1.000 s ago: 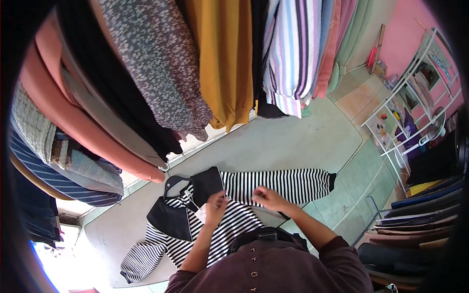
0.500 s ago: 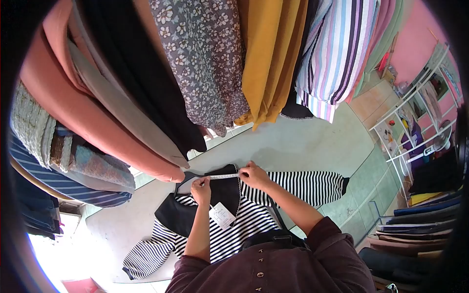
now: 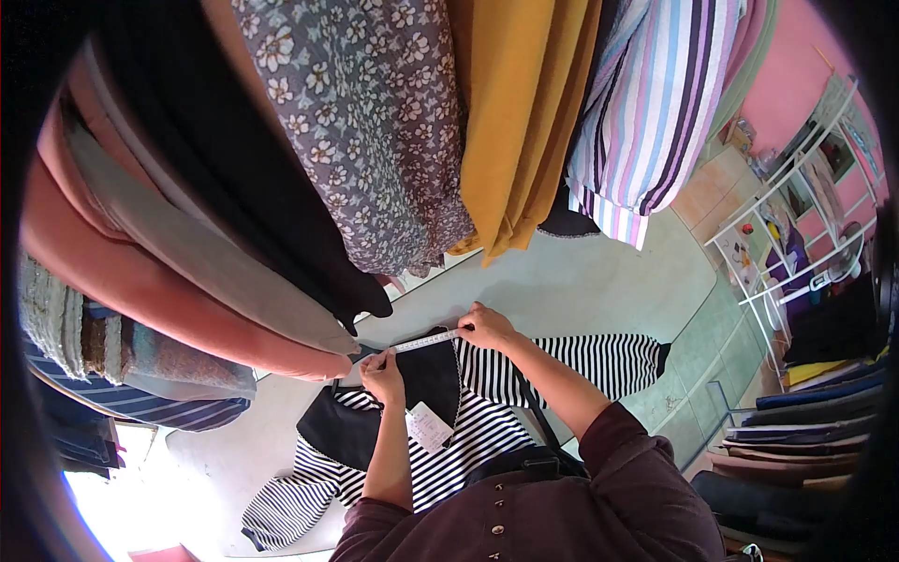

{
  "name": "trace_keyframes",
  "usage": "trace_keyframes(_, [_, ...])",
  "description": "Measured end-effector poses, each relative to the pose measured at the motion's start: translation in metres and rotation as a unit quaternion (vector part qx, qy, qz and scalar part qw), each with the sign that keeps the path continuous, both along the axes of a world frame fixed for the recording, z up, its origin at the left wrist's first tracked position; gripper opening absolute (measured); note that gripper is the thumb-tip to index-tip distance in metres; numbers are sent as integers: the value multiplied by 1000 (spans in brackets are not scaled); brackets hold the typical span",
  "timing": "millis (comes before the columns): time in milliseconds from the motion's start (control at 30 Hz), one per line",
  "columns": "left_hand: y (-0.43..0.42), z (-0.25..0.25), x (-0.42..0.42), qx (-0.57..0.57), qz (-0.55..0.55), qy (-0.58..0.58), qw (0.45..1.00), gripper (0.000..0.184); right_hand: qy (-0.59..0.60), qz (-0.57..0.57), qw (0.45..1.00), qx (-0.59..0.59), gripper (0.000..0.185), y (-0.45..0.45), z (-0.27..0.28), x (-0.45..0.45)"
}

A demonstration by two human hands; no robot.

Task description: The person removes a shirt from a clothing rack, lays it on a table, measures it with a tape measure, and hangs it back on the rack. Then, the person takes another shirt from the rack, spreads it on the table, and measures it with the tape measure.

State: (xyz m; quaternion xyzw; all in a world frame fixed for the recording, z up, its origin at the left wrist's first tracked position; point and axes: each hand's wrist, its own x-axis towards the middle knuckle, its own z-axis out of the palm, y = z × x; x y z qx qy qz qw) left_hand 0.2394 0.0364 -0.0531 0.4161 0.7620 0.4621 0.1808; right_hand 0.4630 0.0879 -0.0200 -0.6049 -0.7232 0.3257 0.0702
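A white measuring tape [image 3: 426, 342] is stretched between my two hands, over the neckline of a black-and-white striped top [image 3: 485, 426]. My left hand [image 3: 382, 377] pinches one end of the tape, at the left side of the black collar [image 3: 342, 421]. At the collar's right side, my right hand [image 3: 485, 327] grips the other end, close to the shoulder of the striped sleeve [image 3: 595, 363]. The top lies flat with both sleeves spread, and a white paper tag [image 3: 428, 426] rests on its front. The fingertips partly hide the tape's ends.
Hanging clothes crowd the space above: a floral garment [image 3: 365, 122], a mustard one [image 3: 520, 122] and a striped shirt [image 3: 655, 112]. The top lies on a pale table [image 3: 599, 281]. At right stand a white rack [image 3: 749, 262] and folded clothes [image 3: 796, 421].
My left hand has shifted slightly down and left, so the tape now slants more. My right hand stays near the same shoulder. The hanging clothes appear lower and closer in view.
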Motion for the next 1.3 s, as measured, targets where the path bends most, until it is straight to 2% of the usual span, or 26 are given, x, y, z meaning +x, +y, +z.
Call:
trace_keyframes(633, [3, -11, -5, 7, 0, 37, 999, 19, 10, 2, 1000, 3, 26, -2, -10, -1])
trace_keyframes(1000, [6, -23, -13, -42, -24, 26, 998, 24, -17, -15, 1000, 17, 27, -7, 0, -6])
trace_keyframes(1067, [7, -21, -12, -43, -15, 22, 999, 24, -23, -20, 999, 17, 28, -6, -1, -6])
trace_keyframes(1133, [9, -24, -16, -60, -25, -53, 996, 24, -41, -2, 999, -6, 32, -6, 5, -6])
trace_keyframes(1167, [9, -27, -17, -60, -26, -51, 997, 24, -39, -3, 999, -5, 32, -6, 7, -6])
trace_keyframes(1233, [9, -5, -10, -81, -31, -46, 995, 23, -13, 6, 1000, 9, 45, -10, 10, -6])
trace_keyframes(1267, [1, 14, -3, -23, -90, 57, 994, 23, -12, 4, 1000, 7, 45, -12, 11, -6])
trace_keyframes(1300, [-2, 23, 6, 22, -77, 102, 992, 23, 28, 2, 999, 42, 53, -17, 13, -7])
